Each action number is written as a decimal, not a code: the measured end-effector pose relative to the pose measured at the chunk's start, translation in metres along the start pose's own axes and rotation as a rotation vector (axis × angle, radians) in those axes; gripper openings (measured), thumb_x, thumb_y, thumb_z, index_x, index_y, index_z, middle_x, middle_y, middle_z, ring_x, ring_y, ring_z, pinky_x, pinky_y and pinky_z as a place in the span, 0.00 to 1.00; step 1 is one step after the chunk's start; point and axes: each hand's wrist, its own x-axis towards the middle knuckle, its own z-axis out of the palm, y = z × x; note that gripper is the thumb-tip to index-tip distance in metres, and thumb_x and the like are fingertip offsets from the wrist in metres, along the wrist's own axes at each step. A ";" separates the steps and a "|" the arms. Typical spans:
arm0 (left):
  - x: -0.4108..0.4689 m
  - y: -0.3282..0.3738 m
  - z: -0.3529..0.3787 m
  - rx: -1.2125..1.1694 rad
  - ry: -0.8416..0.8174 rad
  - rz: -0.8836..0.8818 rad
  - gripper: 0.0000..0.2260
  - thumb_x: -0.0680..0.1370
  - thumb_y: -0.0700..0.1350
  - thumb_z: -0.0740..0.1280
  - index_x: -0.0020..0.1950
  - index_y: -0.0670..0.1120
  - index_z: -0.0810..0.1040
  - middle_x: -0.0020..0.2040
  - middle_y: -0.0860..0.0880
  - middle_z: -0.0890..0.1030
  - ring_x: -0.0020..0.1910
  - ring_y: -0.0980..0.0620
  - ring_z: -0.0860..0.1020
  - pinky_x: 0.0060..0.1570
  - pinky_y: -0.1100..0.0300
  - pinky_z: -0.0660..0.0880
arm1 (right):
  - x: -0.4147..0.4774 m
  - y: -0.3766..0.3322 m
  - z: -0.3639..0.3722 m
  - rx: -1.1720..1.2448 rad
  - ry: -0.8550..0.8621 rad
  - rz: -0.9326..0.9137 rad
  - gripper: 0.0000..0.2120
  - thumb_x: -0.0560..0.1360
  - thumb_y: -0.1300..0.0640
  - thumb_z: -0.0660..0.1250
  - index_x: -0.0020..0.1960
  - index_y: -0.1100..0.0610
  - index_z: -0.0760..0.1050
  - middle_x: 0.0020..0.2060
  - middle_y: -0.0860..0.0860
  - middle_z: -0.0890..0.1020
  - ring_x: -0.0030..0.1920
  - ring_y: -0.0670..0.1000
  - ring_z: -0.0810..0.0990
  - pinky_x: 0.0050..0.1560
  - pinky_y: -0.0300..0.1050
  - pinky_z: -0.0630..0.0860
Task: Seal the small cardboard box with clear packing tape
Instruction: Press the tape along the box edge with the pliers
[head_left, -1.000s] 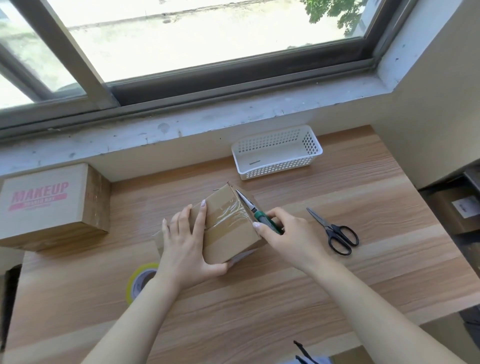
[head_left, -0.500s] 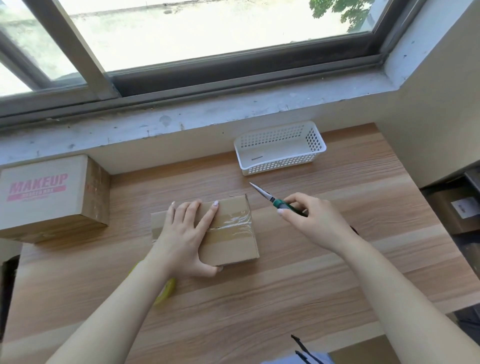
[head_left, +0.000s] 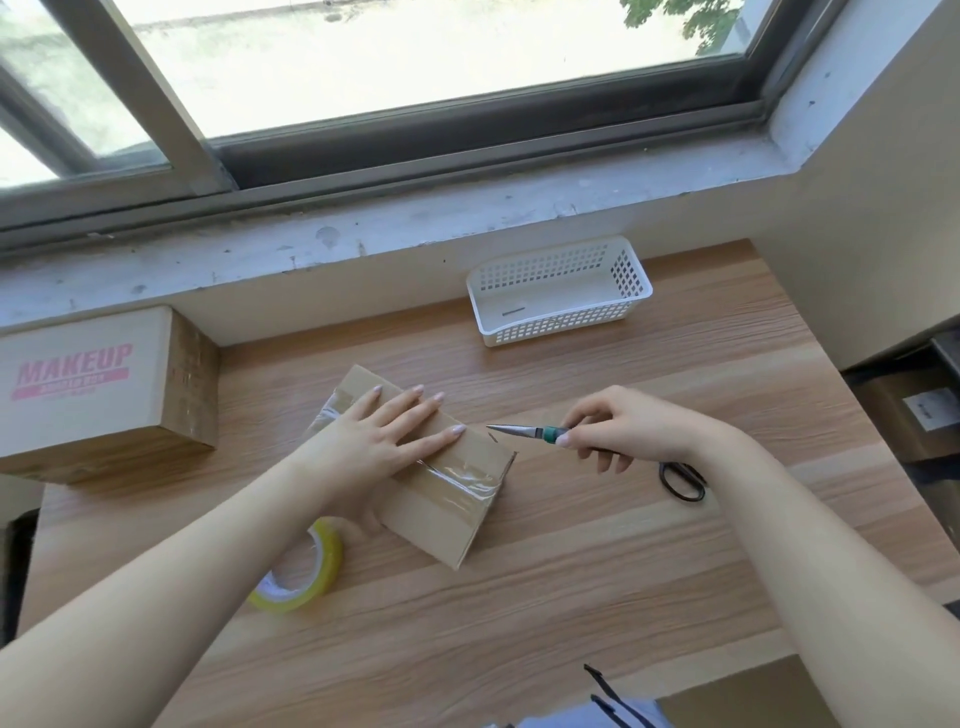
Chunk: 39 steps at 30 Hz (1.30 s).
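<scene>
Box (head_left: 441, 519) rotated; left hand (head_left: 382, 439) hides some seemingly wrinkled tape (head_left: 467, 480).

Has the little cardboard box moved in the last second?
Yes. It was tipped up on edge, then laid flat; now the small box sits turned clockwise, askew to the table's wood grain, under the left hand.

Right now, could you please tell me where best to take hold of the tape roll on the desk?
Pinch the tape roll by its near-side wall, one finger in the hole and thumb outside, coming from above at the desk's near edge. Its hole faces upward, and the left forearm crosses its far side, with the box just beyond.
</scene>
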 end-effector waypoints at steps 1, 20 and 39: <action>0.000 0.001 -0.001 -0.006 -0.006 -0.009 0.60 0.62 0.63 0.72 0.67 0.59 0.20 0.77 0.45 0.34 0.76 0.43 0.38 0.73 0.41 0.45 | 0.001 0.000 -0.001 -0.013 -0.015 0.006 0.09 0.73 0.48 0.68 0.50 0.51 0.81 0.41 0.53 0.84 0.36 0.48 0.81 0.40 0.45 0.79; -0.003 0.007 -0.006 -0.061 -0.066 -0.106 0.58 0.64 0.60 0.73 0.68 0.62 0.23 0.76 0.48 0.31 0.76 0.44 0.36 0.71 0.36 0.48 | 0.009 0.000 -0.010 -0.049 -0.124 0.013 0.11 0.74 0.48 0.67 0.50 0.54 0.81 0.41 0.54 0.83 0.36 0.50 0.81 0.39 0.47 0.79; -0.004 0.008 -0.005 -0.084 -0.053 -0.114 0.60 0.63 0.60 0.73 0.63 0.64 0.18 0.77 0.49 0.32 0.76 0.44 0.35 0.71 0.35 0.49 | 0.006 -0.001 -0.010 -0.097 -0.045 0.015 0.08 0.73 0.50 0.67 0.50 0.51 0.79 0.43 0.51 0.83 0.40 0.48 0.81 0.45 0.46 0.79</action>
